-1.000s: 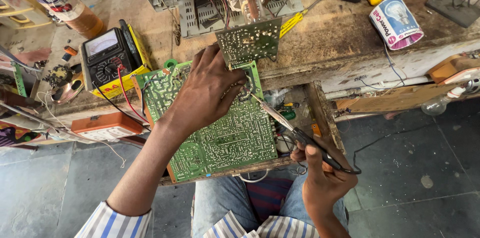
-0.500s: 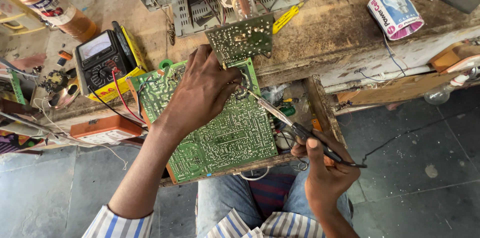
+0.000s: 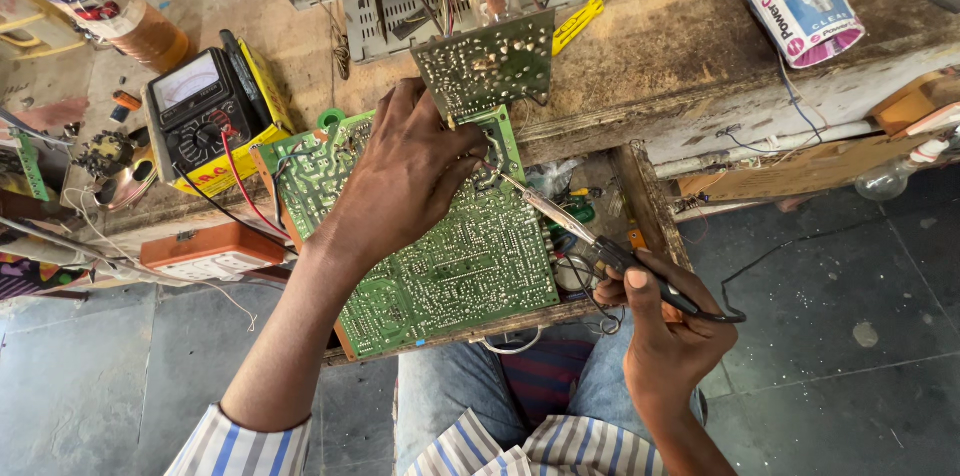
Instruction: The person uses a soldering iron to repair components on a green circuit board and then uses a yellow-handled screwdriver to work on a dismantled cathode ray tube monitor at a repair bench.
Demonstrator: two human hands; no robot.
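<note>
Mid-soldering: left hand (image 3: pixel 410 176) pressing flat on large green printed circuit board (image 3: pixel 450 266), right hand (image 3: pixel 665 336) gripping black-handled soldering iron (image 3: pixel 590 241), tip at joint; next needs steady contact.

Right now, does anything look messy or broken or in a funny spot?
Yes. The big green circuit board hangs off the bench edge, tilted and propped on the person's lap, with the left hand pressing it. A light bulb box lies tipped on its side. Loose wires trail off the left.
</note>
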